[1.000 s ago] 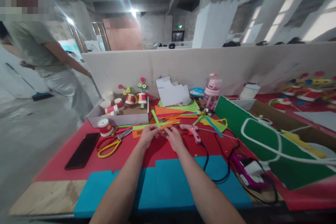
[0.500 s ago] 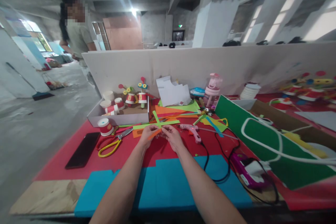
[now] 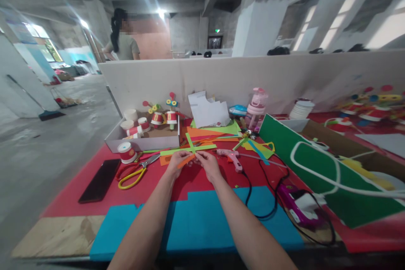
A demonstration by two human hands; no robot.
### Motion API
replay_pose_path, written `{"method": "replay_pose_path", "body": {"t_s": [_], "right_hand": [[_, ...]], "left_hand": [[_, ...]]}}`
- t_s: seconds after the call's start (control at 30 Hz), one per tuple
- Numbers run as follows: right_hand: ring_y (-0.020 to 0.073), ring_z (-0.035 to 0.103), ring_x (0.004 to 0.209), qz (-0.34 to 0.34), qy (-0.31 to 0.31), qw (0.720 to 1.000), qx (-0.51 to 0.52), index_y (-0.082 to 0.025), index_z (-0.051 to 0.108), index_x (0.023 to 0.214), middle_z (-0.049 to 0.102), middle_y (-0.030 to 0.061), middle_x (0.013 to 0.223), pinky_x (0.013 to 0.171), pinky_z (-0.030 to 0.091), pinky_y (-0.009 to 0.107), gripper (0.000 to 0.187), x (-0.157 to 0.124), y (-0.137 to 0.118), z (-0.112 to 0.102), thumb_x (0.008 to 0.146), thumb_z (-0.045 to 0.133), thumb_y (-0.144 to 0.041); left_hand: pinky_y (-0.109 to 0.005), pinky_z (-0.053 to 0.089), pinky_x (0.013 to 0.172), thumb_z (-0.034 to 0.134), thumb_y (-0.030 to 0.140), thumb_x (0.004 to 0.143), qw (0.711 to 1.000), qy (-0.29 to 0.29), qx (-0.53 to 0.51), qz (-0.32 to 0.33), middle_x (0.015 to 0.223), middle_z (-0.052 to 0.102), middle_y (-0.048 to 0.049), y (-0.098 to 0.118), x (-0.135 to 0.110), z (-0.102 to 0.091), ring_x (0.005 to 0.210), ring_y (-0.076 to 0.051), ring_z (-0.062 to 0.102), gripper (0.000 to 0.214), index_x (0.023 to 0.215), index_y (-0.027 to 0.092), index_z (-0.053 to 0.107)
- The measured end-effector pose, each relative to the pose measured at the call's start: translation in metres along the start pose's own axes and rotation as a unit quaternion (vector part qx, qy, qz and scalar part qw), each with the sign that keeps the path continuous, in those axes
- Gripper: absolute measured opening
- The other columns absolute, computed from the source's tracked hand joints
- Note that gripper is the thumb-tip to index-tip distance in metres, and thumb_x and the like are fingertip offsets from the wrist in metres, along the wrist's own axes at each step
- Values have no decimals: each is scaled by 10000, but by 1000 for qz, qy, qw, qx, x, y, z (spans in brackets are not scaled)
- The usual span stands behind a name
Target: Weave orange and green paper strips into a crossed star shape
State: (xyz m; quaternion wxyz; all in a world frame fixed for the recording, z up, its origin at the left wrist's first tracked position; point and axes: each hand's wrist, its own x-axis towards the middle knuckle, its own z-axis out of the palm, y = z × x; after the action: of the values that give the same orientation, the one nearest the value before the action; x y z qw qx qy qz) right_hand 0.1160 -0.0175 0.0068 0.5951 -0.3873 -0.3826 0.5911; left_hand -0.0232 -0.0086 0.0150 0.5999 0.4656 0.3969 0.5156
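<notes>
My left hand (image 3: 176, 164) is closed, its fingers pinching an orange paper strip (image 3: 186, 161) that slants across the fingertips. My right hand (image 3: 208, 165) pinches at the strip's upper end, where a light green paper strip (image 3: 190, 141) meets it and points up and away. Both sets of fingertips almost touch. Whether the two strips are glued or just crossed, I cannot tell. Behind the hands another green strip (image 3: 207, 147) lies flat on the table. A pink glue gun (image 3: 230, 157) rests right of my right hand. Scissors (image 3: 134, 175) with red and yellow handles lie to the left.
A black phone (image 3: 100, 180) lies at the left. Behind it stand a paper cup (image 3: 126, 152) and a white box (image 3: 152, 145) holding cups and cup figures. Blue sheets (image 3: 202, 223) cover the front edge. On the right are cables, a purple power strip (image 3: 299, 206) and a green-sided box (image 3: 303, 164).
The green strip's top has shifted slightly right; my hands stay almost in place. Beyond the partition, a person has moved to the right and turned further away.
</notes>
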Motion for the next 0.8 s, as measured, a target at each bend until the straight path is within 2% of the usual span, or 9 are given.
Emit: {"method": "replay_pose_path", "body": {"t_s": [0.13,0.27,0.37,0.47,0.63,0.73,0.8], "right_hand": [[131,589,625,-17,42,999,22,-178,701,792,649,-12,650,673,513,287,339,4,3,0,561,795,-408],[132,608,642,-22,57,995,72,-178,685,797,656,-9,673,700,520,291,335,5,5,2,561,799,-385],[140,626,648,-21,29,996,80,-174,671,783,670,5,695,714,530,306,310,1,4,5,577,797,-369],[143,627,629,-3,-1,997,76,-173,655,771,649,-4,647,700,542,315,299,-3,1,7,583,798,-356],[143,642,676,5,-22,998,56,-177,641,775,674,4,729,730,544,308,308,-3,0,5,580,800,-354],[142,637,663,10,-43,998,40,-170,639,732,670,9,706,726,538,305,292,-1,1,3,597,787,-383],[137,630,643,7,-30,999,32,-172,642,715,654,-1,667,710,532,295,291,-1,1,3,592,789,-391]], "left_hand": [[-231,429,550,814,303,591,999,-21,-14,29,694,680,-67,-3,-2,2,570,-116,577,329,823,101,698],[-240,435,572,815,300,596,999,-11,-28,16,757,680,-64,0,-5,9,610,-122,580,408,938,119,686],[-220,392,530,778,356,642,999,-16,9,27,666,649,-44,1,-4,11,551,-98,535,313,806,106,687],[-212,358,497,772,373,635,998,15,28,50,570,597,-9,0,0,8,486,-76,482,292,667,116,638],[-204,353,487,780,369,609,997,29,49,44,559,577,10,0,2,4,471,-70,471,299,665,129,611],[-201,346,480,774,370,619,997,12,71,41,560,570,10,3,0,4,471,-69,467,297,664,129,607],[-202,359,486,767,373,633,998,1,56,42,582,573,7,4,0,4,488,-73,477,295,697,132,610]]}}
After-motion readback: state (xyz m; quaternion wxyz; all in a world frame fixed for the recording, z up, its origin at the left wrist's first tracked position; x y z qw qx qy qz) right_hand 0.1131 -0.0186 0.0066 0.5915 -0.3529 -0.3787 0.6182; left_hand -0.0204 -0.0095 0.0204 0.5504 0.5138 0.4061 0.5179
